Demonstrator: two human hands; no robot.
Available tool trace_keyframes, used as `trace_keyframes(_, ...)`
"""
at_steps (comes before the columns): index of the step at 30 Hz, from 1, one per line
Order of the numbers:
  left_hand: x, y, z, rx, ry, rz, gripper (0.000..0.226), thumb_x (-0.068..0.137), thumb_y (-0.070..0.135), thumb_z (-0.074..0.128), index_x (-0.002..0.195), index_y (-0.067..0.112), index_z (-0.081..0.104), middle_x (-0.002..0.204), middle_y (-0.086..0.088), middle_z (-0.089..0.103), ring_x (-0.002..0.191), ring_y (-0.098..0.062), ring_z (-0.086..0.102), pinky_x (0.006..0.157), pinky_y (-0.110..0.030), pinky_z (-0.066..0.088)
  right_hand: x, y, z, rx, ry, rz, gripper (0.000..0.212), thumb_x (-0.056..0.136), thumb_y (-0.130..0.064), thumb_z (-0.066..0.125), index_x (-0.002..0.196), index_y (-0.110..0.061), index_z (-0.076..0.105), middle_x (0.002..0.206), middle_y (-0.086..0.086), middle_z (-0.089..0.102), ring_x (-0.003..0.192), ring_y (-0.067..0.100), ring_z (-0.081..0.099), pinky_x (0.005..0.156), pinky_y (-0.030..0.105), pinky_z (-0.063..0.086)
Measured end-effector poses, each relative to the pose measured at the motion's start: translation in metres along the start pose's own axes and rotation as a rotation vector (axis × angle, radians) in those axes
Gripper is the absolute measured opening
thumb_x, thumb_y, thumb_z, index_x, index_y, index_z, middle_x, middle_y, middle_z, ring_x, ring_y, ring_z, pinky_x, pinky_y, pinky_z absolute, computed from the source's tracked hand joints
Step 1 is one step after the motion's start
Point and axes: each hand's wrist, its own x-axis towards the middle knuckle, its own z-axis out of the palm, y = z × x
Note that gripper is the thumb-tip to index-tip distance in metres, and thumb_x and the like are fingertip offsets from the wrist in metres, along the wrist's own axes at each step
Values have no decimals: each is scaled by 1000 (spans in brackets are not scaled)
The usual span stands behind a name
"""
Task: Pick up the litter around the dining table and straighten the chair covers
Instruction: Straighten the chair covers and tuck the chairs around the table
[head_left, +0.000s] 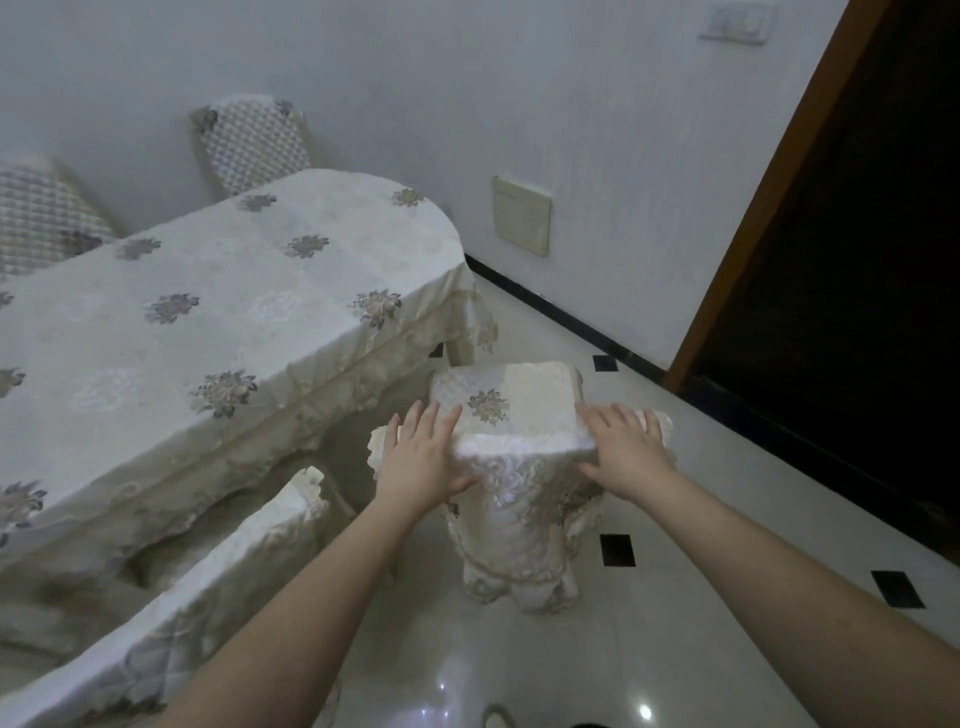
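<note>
Fabric of the chair cover (511, 410) looks soft, light and slippery, so it is best taken at the top corners. It is cream with a grey floral motif, draped over the chair back between the hands. Left hand (422, 460) and right hand (626, 446) lie open, fingers spread, flat against its sides

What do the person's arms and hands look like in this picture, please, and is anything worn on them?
Both forearms are bare, with no sleeves in view. The left hand and right hand wear no gloves; no rings, watch or bracelets are visible.
</note>
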Motion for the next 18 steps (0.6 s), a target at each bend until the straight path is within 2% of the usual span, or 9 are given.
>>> trace_keyframes(2,18,-5,4,-29,-98,5,77,69,77,55,129,30,47,129,1,56,127,-23,45,109,-47,25,7,4,12,39,-28,7,68,87,-44,58,144,-28,28,146,0,38,137,22,29,116,47,10)
trace_keyframes(4,33,-8,4,-65,-179,15,60,67,73,57,108,29,55,102,3,65,102,-22,60,91,-40,37,11,9,26,78,5,3,60,86,-44,59,139,-29,36,140,-1,44,131,21,36,114,43,15)
trace_keyframes(5,38,-8,1,-62,-218,41,55,68,70,59,104,29,56,95,4,66,95,-22,62,83,-36,39,15,11,29,88,15,3,58,85,-45,59,137,-30,39,137,-2,47,128,20,39,114,42,17)
trace_keyframes(7,46,-11,-3,-41,-282,107,48,72,63,61,105,28,57,93,4,68,89,-22,63,73,-32,41,25,15,28,94,-7,5,53,82,-47,63,129,-31,46,127,-4,54,119,19,47,108,38,27)
trace_keyframes(9,49,-14,-7,-50,-330,141,42,76,54,61,107,27,57,96,3,68,90,-23,63,71,-32,45,36,18,24,78,-56,8,44,78,-46,68,117,-31,53,114,-5,61,104,18,56,90,31,38)
trace_keyframes(11,50,-14,-10,-53,-344,162,35,78,45,61,109,27,57,99,3,68,94,-24,63,71,-32,46,45,20,22,16,-74,12,36,76,-41,69,109,-31,58,103,-4,65,91,18,58,74,27,38)
trace_keyframes(14,51,-12,-14,-35,-362,162,29,80,35,60,108,27,58,99,4,68,95,-23,63,67,-31,42,54,19,28,-49,-84,28,29,76,-38,69,104,-33,59,95,-5,65,80,16,55,67,27,39)
trace_keyframes(18,53,-11,-12,-34,-393,138,28,78,27,59,106,26,62,97,4,68,93,-23,63,69,-30,43,57,22,34,-47,-84,26,33,76,-33,70,107,-37,59,93,-6,65,79,15,55,66,27,42)
